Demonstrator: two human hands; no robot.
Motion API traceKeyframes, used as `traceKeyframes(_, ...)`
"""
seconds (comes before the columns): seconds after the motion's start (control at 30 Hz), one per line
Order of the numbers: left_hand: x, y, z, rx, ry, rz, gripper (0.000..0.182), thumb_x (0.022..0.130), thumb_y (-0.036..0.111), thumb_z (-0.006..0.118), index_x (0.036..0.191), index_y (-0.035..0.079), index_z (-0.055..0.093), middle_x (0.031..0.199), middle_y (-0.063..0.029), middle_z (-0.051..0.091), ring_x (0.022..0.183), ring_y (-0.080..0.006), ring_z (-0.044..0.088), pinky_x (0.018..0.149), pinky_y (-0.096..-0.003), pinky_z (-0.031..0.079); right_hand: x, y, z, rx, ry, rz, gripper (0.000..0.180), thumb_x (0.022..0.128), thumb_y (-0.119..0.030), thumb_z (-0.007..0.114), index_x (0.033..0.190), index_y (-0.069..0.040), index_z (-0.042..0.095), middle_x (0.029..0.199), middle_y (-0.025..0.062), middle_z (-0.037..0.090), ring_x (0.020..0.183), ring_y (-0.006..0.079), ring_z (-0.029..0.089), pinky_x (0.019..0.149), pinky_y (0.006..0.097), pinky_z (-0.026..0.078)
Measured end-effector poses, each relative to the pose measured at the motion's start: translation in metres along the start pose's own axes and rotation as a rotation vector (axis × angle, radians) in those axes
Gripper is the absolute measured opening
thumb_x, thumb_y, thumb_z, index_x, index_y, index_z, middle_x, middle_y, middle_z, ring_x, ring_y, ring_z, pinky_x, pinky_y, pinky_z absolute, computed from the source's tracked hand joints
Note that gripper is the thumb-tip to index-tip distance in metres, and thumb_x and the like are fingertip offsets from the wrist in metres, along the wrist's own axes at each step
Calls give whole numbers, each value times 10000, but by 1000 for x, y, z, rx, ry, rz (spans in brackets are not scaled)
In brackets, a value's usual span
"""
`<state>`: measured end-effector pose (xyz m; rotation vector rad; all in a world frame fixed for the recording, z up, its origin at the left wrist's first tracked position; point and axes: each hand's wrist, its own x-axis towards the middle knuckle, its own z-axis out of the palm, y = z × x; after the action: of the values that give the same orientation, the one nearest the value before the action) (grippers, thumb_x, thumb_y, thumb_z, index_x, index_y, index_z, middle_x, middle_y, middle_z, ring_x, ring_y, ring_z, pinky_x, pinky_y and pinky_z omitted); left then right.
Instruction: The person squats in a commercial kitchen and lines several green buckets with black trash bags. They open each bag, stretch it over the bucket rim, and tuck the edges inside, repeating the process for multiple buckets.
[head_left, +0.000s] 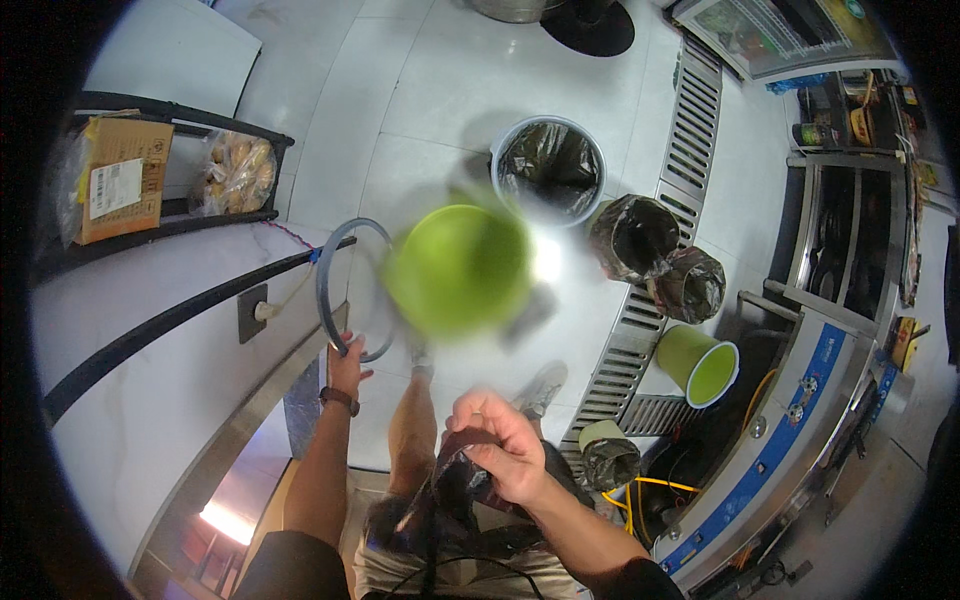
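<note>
My left hand (347, 367) grips a grey plastic bin ring (324, 289) at its lower edge, beside the wall. In my right hand (506, 454) is the gathered edge of a dark plastic bag (457, 487), which hangs in front of my legs. A lime-green plastic bin (461, 270) lies ahead, its mouth towards me and no liner showing inside. It is blurred, so I cannot tell whether it touches the floor. Just beyond stands a bin with a grey rim (496, 169), lined with a black bag (551, 165).
Two more bag-lined bins (634, 236) (690, 285) stand by the floor drain grate (686, 150). A green bin (686, 360) tilts near the stove (780, 427); a smaller lined bin (611, 461) is by yellow hoses (628, 510). On the left, a rack (180, 112) holds a cardboard box (127, 176).
</note>
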<state>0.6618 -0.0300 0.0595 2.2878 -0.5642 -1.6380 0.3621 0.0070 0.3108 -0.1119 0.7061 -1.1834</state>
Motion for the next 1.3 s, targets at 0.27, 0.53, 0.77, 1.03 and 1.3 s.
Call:
traceKeyframes(0.27,-22,16,-1,-207,-261,-335,968,877,636,625,1560,101,194,1501,-284,338,1245,-415,538,890,-583,552,44,1,-61,-510,469,-51,305,959,-83,574,1257,-22,552,1137,85,624,1095,173,572,980,330,465)
traceKeyframes(0.53,-5,-14,27,-240,-99,-162,663,938,416,659,1475,140,384,1437,-230,444,1267,-362,539,910,-474,541,-119,59,-204,-1520,-340,1266,521,743,-191,625,1248,-66,612,1147,274,662,1099,418,628,915,476,504)
traceKeyframes(0.77,47,-35,14,-142,-152,207,426,939,2,490,1348,121,493,1363,-194,531,1124,-268,623,899,-390,557,-121,95,-171,-949,-23,883,364,959,-239,519,1226,-28,648,1165,165,689,1064,283,644,921,420,509)
traceKeyframes(1.03,110,33,-26,-144,-169,332,471,846,-28,617,1303,18,515,1326,-135,561,1094,-247,633,811,-369,589,53,77,-140,-77,938,421,520,1055,-452,357,1091,-5,622,1026,149,682,981,285,643,887,432,518)
traceKeyframes(1.3,128,80,17,-133,-75,203,754,935,513,646,1458,43,375,1432,-161,445,1214,-331,554,980,-439,500,166,18,-164,253,661,-480,475,1035,-342,403,1207,58,592,1190,195,633,1139,336,592,1033,421,449)
